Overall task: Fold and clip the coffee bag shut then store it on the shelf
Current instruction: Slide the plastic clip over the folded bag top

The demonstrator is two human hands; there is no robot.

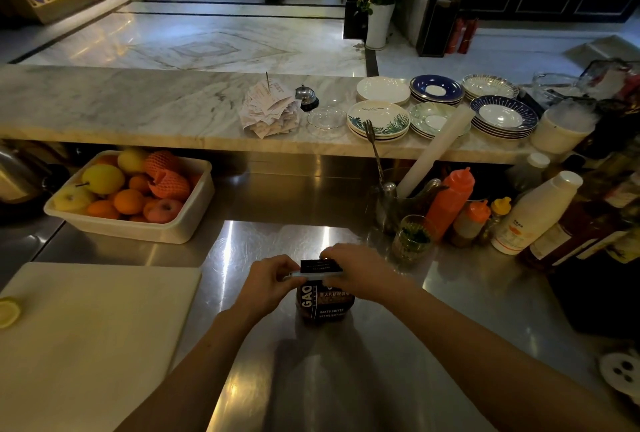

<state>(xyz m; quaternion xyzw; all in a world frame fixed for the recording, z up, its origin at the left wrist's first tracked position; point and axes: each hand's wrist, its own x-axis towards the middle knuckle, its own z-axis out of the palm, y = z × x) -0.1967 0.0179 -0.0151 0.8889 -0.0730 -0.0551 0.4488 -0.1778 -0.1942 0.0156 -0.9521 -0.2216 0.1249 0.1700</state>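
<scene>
A dark coffee bag [323, 305] with white lettering stands upright on the steel counter [346, 379]. Its top [320, 266] is folded over into a flat dark band. A pale clip bar [304, 275] lies across the bag just under the fold. My left hand [268, 281] pinches the left end of the fold and clip. My right hand [356, 272] grips the right end of the folded top and covers that side of the clip. Whether the clip is fully closed is hidden by my fingers.
A white cutting board [90, 334] with a lemon slice [7, 312] lies at left. A fruit tub [138, 196] sits behind it. Sauce bottles [450, 203] and a glass [412, 239] stand at right. Stacked plates [381, 120], receipts [272, 109] and a bell [306, 97] occupy the marble ledge.
</scene>
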